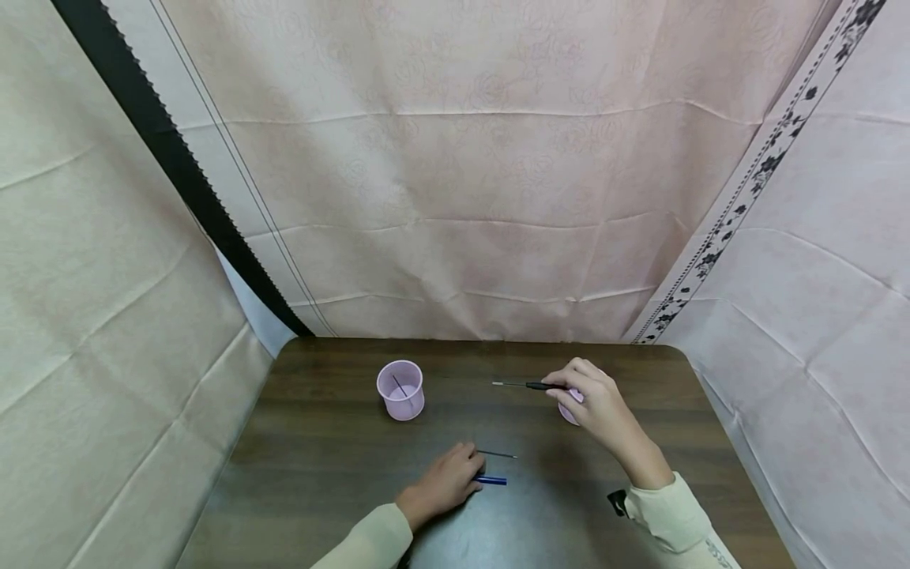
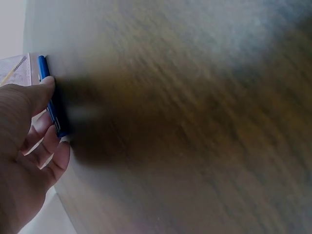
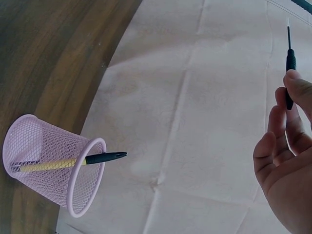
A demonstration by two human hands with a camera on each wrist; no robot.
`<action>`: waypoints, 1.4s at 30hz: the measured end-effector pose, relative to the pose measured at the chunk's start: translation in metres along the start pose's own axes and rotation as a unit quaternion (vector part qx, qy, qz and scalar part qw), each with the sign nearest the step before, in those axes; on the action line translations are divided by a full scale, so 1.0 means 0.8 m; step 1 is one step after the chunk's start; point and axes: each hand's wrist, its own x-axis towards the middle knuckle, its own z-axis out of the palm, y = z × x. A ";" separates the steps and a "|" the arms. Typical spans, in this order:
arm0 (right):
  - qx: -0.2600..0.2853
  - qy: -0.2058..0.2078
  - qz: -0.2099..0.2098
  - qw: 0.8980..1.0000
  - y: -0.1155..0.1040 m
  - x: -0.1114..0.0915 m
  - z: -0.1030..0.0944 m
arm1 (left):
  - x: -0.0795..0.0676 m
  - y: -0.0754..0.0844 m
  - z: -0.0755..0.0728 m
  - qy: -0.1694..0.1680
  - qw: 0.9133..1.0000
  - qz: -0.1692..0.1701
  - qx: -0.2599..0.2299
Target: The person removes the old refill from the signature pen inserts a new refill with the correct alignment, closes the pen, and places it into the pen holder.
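Note:
My left hand [image 1: 446, 480], low over the table, pinches a blue pen [image 2: 44, 66] between thumb and fingers. In the head view, a thin dark rod [image 1: 501, 454] sticks out just beyond those fingers, its near end hidden. Farther right, my right hand [image 1: 588, 399] holds up a small screwdriver [image 3: 290, 61] by its black handle, the thin shaft pointing left. Under that hand a lilac cup [image 1: 565, 412] is mostly covered. The right wrist view shows a lilac mesh cup [image 3: 53, 139] with a yellow pen [image 3: 105, 158] inside, its black end past the rim.
Another lilac cup [image 1: 393, 405] stands back left on the dark wooden table [image 1: 306, 442], with a thin dark stick [image 1: 400, 386] leaning inside. Pale cloth [image 1: 462, 174] hangs behind the table's far edge and along both sides.

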 end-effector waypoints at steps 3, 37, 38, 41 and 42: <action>0.002 0.002 -0.004 1.000 0.001 -0.001 0.001 | -0.002 0.001 0.002 0.008 1.000 0.003 0.004; 0.004 -0.007 0.003 1.000 -0.001 0.000 -0.003 | 0.016 -0.005 -0.048 0.103 0.995 0.019 0.001; 0.003 -0.007 0.004 1.000 -0.001 0.000 -0.003 | 0.017 -0.005 -0.052 0.107 0.994 0.020 -0.001; 0.004 -0.008 0.006 1.000 -0.001 0.000 -0.004 | 0.019 -0.006 -0.060 0.118 0.993 0.020 -0.011; 0.003 -0.009 0.006 1.000 -0.001 0.000 -0.004 | 0.019 -0.007 -0.063 0.121 0.992 0.019 -0.015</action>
